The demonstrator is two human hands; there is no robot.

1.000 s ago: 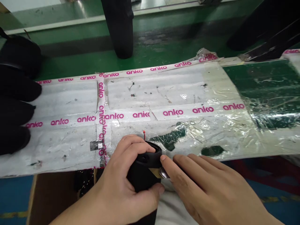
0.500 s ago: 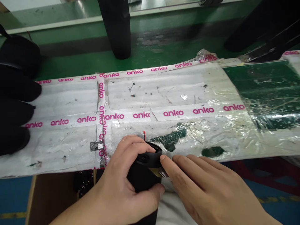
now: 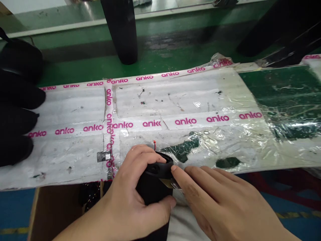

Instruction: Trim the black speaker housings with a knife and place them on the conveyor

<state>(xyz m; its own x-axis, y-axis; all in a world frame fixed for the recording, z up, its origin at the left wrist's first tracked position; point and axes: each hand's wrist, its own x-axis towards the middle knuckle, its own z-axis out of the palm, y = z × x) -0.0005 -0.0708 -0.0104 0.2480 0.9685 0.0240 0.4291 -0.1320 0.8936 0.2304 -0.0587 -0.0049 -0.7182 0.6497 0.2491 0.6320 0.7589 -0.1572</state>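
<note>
My left hand (image 3: 137, 190) is wrapped round a black fabric-covered cylinder (image 3: 151, 190), its fingers over the black plastic rim and its thumb along the near side. Just beyond the rim a short wire with a red tip (image 3: 154, 144) sticks up. My right hand (image 3: 213, 197) is closed at the cylinder's right side, with the index fingertip against the rim. Under that index finger shows a thin, flat, shiny piece (image 3: 173, 183), partly yellowish, lying against the cylinder just below the rim. Most of it is hidden by the hand, so I cannot tell its kind.
The bench edge (image 3: 163, 100) is covered with white sheet and "anko" tape. A small black label (image 3: 103, 156) lies on it. Several black cylinders (image 3: 17, 120) lie at the left; another (image 3: 122, 33) is on the green surface behind. A cardboard box (image 3: 55, 211) stands below left.
Both hands keep nearly the same hold on the cylinder. The black cylinder on the green surface behind has shifted slightly left relative to the tape.
</note>
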